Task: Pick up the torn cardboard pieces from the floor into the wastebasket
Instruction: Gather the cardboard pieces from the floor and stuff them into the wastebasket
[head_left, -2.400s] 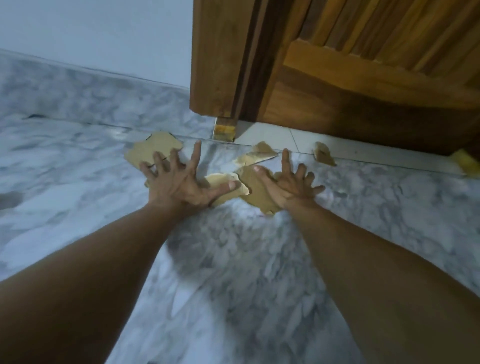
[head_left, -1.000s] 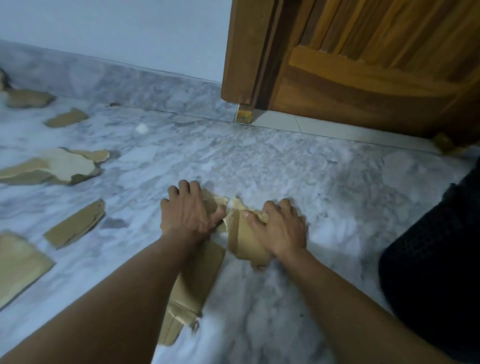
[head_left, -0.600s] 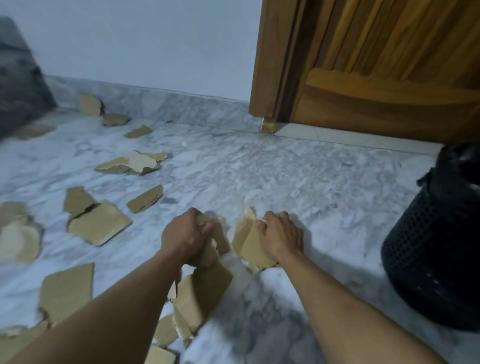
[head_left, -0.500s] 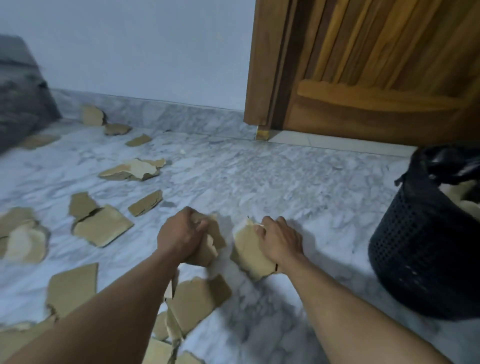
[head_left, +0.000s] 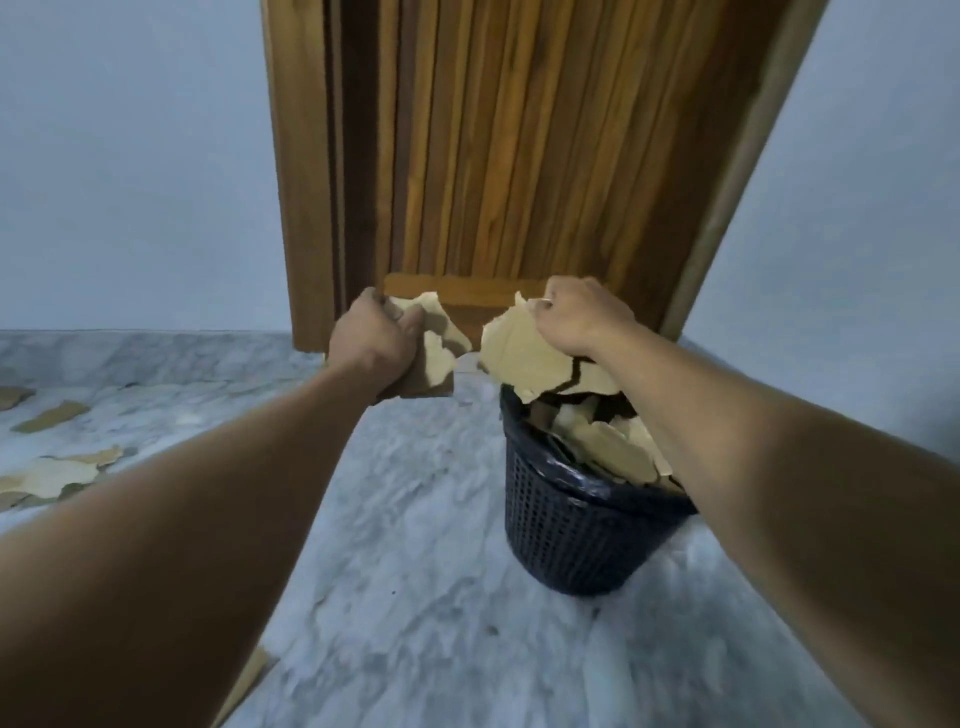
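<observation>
Two large surfaces frame the work area: a wood-panelled door (head_left: 493, 156) set in a pale wall (head_left: 130, 182), and a grey marbled floor (head_left: 415, 597). The black mesh wastebasket (head_left: 571, 535) stands upright on that floor, below and to the right of both hands, with its lined opening facing up. It already holds discarded pieces (head_left: 608, 447) close to the rim. The right hand (head_left: 582, 312) is the nearer one. It is raised above the far-left edge of the opening, fingers curled round a large torn piece (head_left: 524, 358) whose lower edge hangs over the basket. The left hand (head_left: 374, 338) is level with it but over bare floor, left of the basket, and clenches a bunch of smaller pieces (head_left: 439, 353). Judgement: the right-hand load can drop as positioned, while the left must travel right first. Loose pieces (head_left: 52, 475) lie on the floor at far left, well apart from the basket.
</observation>
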